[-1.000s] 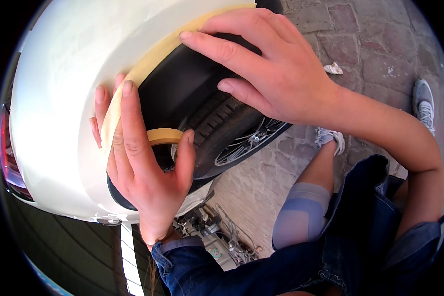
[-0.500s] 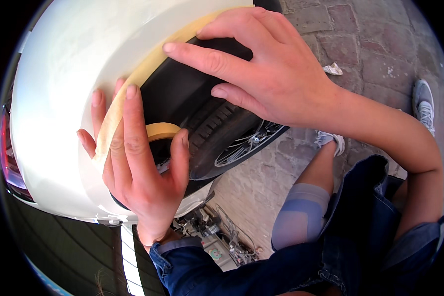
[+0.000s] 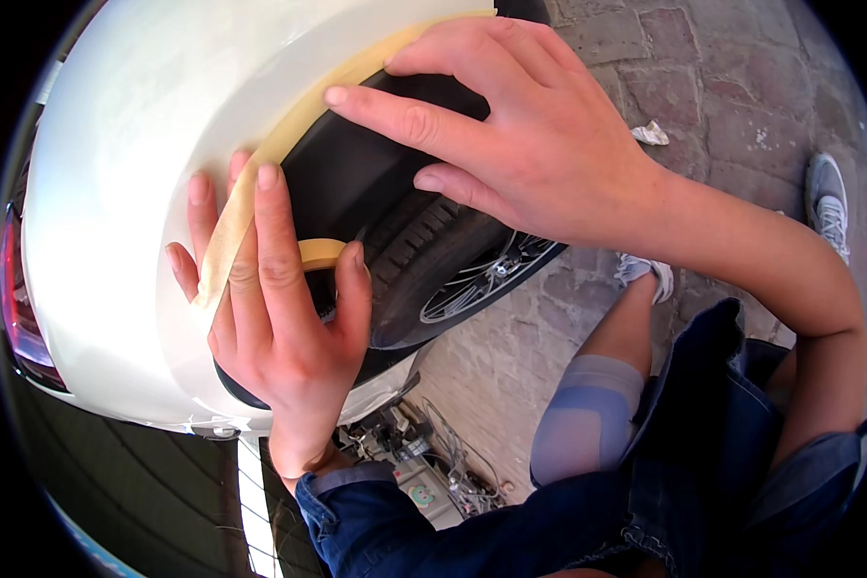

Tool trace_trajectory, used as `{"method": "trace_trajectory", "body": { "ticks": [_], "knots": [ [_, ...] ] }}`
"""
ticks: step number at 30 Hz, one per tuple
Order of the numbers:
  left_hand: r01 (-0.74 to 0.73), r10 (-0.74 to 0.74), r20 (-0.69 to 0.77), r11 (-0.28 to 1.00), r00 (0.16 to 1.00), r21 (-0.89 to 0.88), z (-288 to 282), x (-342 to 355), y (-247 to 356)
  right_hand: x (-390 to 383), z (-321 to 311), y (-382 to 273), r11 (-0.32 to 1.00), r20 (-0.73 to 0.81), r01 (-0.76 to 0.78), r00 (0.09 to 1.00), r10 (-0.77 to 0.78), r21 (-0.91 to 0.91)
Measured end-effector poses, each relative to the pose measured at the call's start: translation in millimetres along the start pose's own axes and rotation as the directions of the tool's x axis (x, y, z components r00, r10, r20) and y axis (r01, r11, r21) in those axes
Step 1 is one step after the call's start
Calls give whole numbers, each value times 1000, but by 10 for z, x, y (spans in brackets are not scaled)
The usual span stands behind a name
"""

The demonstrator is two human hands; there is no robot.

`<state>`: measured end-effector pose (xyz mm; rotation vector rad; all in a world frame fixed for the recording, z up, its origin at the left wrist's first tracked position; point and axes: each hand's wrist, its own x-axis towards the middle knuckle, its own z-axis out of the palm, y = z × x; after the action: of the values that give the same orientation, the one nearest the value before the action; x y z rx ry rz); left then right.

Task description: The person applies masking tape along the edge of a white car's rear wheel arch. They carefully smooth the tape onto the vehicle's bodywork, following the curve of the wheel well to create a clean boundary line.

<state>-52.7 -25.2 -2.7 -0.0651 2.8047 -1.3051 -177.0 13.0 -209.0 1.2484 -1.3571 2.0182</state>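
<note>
A pale yellow strip of masking tape point(image 3: 305, 109) runs along the wheel-arch edge of a white car panel point(image 3: 116, 173). My right hand point(image 3: 535, 135) has its fingers apart, with the index fingertip and another finger pressing on the strip near the top. My left hand point(image 3: 284, 323) is lower down, its long fingers stretched up and the strip's loose lower end passing among them. Behind that hand, between thumb and index finger, shows part of the tape roll point(image 3: 322, 253), which appears held against the thumb; the rest of the roll is hidden.
Below the arch are the black liner point(image 3: 332, 178) and the tyre point(image 3: 405, 260) with its spoked rim point(image 3: 496, 275). A red tail light point(image 3: 17, 303) is at the far left. Tools and cables point(image 3: 443, 462) lie on the paved ground point(image 3: 511, 356), and a crumpled scrap point(image 3: 650, 133) lies further right.
My left hand has shifted slightly right and up, carrying the roll and the strip's lower end; less of the roll shows. My right hand stays almost still on the strip.
</note>
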Motion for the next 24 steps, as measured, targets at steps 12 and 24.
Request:
{"method": "trace_trajectory", "body": {
  "ticks": [12,24],
  "knots": [
    [17,-17,-13,999,1000,-33,13,16,18,-37,-56,-120,983,88,-177,980,181,-51],
    [33,-33,0,989,999,-142,-159,52,50,0,-63,-139,976,124,-209,968,216,-67]
  ]
}}
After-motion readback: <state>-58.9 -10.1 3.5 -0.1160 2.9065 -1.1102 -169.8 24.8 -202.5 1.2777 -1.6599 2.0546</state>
